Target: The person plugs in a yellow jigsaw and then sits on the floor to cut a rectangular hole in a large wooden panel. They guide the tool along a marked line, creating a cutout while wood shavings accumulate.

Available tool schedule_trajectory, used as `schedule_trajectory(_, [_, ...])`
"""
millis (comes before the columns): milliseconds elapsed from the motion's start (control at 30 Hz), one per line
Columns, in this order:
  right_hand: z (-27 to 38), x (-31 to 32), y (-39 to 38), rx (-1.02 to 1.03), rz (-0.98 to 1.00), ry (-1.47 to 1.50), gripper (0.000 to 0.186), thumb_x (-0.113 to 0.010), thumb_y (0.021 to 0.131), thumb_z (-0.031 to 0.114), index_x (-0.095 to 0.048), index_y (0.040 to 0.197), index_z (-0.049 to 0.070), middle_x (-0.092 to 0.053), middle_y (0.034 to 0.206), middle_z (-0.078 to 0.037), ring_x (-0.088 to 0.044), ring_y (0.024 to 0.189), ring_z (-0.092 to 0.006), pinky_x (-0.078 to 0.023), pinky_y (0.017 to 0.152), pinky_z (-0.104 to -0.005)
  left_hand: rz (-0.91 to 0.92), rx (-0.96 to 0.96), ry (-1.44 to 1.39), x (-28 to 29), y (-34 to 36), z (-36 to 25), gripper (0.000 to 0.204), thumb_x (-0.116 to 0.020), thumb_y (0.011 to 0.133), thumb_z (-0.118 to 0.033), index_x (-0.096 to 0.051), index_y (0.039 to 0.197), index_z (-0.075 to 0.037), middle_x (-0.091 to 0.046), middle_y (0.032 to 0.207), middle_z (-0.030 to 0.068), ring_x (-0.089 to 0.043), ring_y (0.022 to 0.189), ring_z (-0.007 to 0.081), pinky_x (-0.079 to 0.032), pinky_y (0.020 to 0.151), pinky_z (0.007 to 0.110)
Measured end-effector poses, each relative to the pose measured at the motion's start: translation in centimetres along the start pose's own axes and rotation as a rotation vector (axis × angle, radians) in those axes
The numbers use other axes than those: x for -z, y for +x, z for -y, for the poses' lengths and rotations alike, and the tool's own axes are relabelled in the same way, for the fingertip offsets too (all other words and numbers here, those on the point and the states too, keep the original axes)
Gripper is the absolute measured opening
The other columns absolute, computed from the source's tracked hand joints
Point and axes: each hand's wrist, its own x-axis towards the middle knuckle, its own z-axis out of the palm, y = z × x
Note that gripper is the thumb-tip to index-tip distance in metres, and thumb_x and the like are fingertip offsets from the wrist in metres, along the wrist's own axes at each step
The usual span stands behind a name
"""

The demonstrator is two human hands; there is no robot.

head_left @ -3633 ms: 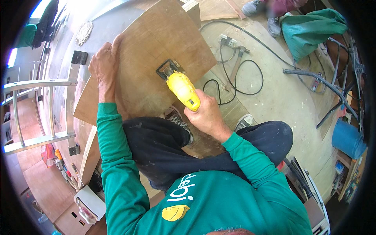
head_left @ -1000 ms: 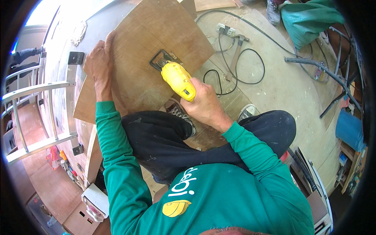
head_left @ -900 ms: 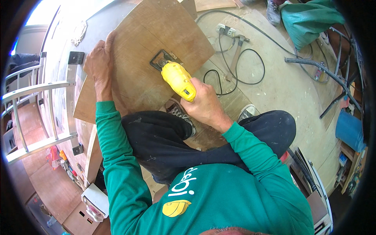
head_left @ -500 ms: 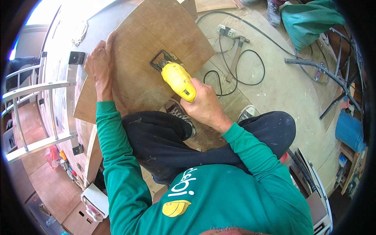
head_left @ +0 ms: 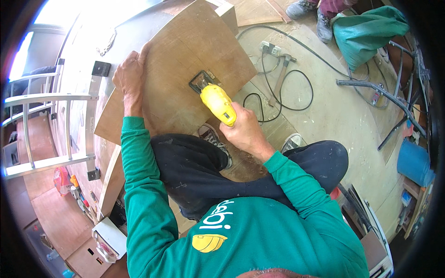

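Note:
A curved brown plywood panel (head_left: 171, 88) lies tilted across my lap and beyond, its upper part against a larger board. My left hand (head_left: 131, 76) grips its left edge, fingers wrapped over the rim. In my right hand (head_left: 245, 127) is a yellow jigsaw (head_left: 217, 103), held by its rear end. The jigsaw's dark metal shoe (head_left: 200, 82) rests flat on the panel, right of its middle. A thin line runs across the wood near the shoe. The blade is hidden.
A hammer (head_left: 282, 74) and a power strip (head_left: 270, 48) lie on the floor amid black cables. An aluminium ladder (head_left: 51, 97) stands at left. At right are a green sack (head_left: 368, 37), metal legs (head_left: 371, 84) and a blue bucket (head_left: 414, 162). Another person's shoes (head_left: 324, 25) show at the top.
The whole view has shifted slightly, so the panel, hands and jigsaw appear lower and farther right. Both hands keep their hold, and the jigsaw stays at nearly the same spot on the panel.

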Motion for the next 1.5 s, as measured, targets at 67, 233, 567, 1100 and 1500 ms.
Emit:
schedule_trajectory(67, [-0.6, 0.1, -0.6, 0.006, -0.01, 0.001, 0.028, -0.078, 0.085, 0.011, -0.063, 0.103, -0.004, -0.074, 0.091, -0.031, -0.073, 0.091, -0.0516, -0.058, 0.077, -0.0567, 0.022, 0.005, 0.019, 0.3, 0.2, -0.1, 0.088, -0.043, 0.098, -0.092, -0.083, 0.09, -0.015, -0.077, 0.075, 0.0151, -0.077, 0.075, 0.0357, -0.058, 0.069, 0.046])
schedule_trajectory(233, [-2.1, -0.2, -1.6, 0.047, -0.073, -0.021, 0.021, -0.074, 0.085, 0.008, -0.065, 0.101, -0.002, -0.071, 0.087, -0.027, -0.072, 0.082, -0.0478, -0.055, 0.07, -0.0497, 0.048, 0.028, -0.012, 0.5, 0.2, -0.2, 0.088, -0.043, 0.097, -0.093, -0.083, 0.09, -0.015, -0.078, 0.079, 0.0151, -0.078, 0.079, 0.0346, -0.057, 0.071, 0.047])
schedule_trajectory(567, [-2.1, 0.5, -2.2, -0.042, 0.014, -0.055, 0.028, -0.077, 0.085, 0.011, -0.066, 0.108, -0.003, -0.074, 0.093, -0.03, -0.073, 0.089, -0.0517, -0.057, 0.075, -0.056, 0.074, 0.026, -0.022, 1.5, -0.1, -0.7, 0.08, -0.046, 0.101, -0.085, -0.08, 0.086, -0.014, -0.08, 0.09, 0.0159, -0.077, 0.088, 0.0393, -0.056, 0.075, 0.049])
schedule_trajectory(1100, [-0.4, 8.6, -5.8, 0.029, -0.052, 0.03, 0.023, -0.079, 0.089, 0.003, -0.072, 0.11, -0.003, -0.077, 0.087, -0.014, -0.074, 0.076, -0.0197, -0.058, 0.071, -0.0364, 0.026, -0.086, -0.114, -0.2, 0.2, 1.2, 0.089, -0.042, 0.099, -0.09, -0.079, 0.091, -0.009, -0.08, 0.09, 0.0163, -0.079, 0.086, 0.0382, -0.062, 0.077, 0.049])
schedule_trajectory(1500, [-1.2, 7.4, -4.9, 0.03, -0.028, 0.113, 0.025, -0.078, 0.091, 0.006, -0.073, 0.114, -0.004, -0.079, 0.094, -0.013, -0.075, 0.084, -0.0171, -0.059, 0.077, -0.0351, 0.043, -0.032, -0.144, 2.8, -0.3, -1.1, 0.082, -0.052, 0.103, -0.079, -0.083, 0.095, -0.003, -0.08, 0.096, 0.0248, -0.078, 0.095, 0.0438, -0.059, 0.087, 0.056])
